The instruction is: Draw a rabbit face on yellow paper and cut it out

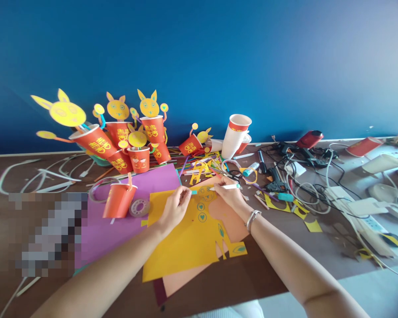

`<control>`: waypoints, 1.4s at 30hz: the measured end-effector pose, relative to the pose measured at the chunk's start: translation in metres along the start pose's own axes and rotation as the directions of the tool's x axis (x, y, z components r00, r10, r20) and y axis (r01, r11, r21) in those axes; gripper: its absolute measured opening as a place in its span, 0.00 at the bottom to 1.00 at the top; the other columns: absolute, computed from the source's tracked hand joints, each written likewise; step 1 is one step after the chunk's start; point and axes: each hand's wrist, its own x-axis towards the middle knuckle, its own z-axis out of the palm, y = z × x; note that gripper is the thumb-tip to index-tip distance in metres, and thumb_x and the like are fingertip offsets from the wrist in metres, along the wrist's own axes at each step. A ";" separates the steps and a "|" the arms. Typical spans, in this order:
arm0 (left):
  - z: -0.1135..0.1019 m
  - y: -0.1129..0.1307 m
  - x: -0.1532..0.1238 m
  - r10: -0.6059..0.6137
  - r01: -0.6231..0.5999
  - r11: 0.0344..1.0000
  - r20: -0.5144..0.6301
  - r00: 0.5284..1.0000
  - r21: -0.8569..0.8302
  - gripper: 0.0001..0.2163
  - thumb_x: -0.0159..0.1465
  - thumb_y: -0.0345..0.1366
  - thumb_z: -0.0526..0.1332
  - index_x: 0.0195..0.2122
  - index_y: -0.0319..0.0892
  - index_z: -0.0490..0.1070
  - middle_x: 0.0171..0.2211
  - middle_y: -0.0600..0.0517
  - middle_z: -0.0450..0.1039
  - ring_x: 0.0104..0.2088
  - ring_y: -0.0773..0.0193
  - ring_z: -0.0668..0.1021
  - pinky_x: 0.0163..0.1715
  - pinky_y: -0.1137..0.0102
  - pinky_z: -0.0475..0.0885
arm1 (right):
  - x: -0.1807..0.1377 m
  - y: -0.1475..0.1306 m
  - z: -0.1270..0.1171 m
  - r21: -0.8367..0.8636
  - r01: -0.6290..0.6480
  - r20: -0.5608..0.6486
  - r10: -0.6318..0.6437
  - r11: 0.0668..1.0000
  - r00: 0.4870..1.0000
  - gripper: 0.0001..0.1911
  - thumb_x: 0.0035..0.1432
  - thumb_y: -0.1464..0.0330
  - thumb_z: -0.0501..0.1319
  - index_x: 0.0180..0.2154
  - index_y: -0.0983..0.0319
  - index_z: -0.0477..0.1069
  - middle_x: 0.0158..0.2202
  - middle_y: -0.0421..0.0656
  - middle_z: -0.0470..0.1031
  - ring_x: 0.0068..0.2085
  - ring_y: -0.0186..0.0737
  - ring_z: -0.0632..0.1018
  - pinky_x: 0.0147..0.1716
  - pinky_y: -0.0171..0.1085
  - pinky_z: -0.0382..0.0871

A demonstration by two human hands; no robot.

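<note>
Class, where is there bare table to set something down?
Near edge: bare table, bordered by the peach sheet, yellow sheet and right forearm. Another lies between that forearm and the yellow scrap. It's crowded beyond the left hand, among the cups, and right of the right hand, around the glue gun.

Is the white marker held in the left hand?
No, the right hand holds the white marker above the yellow sheet.

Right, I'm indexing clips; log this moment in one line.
left hand: holds teal piece | right hand: holds white pen | yellow sheet: drawn face at pen tip
</note>
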 end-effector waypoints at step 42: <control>0.001 0.001 0.000 0.017 -0.017 1.000 -0.017 1.000 0.000 0.11 0.65 0.44 0.52 0.33 0.44 0.65 0.29 0.53 0.73 0.30 0.64 0.77 0.31 0.73 0.69 | -0.004 0.015 0.016 0.041 0.084 0.068 -0.087 0.996 0.994 0.13 0.51 0.58 0.60 0.25 0.60 0.63 0.21 0.35 0.65 0.21 0.31 0.62 0.19 0.32 0.54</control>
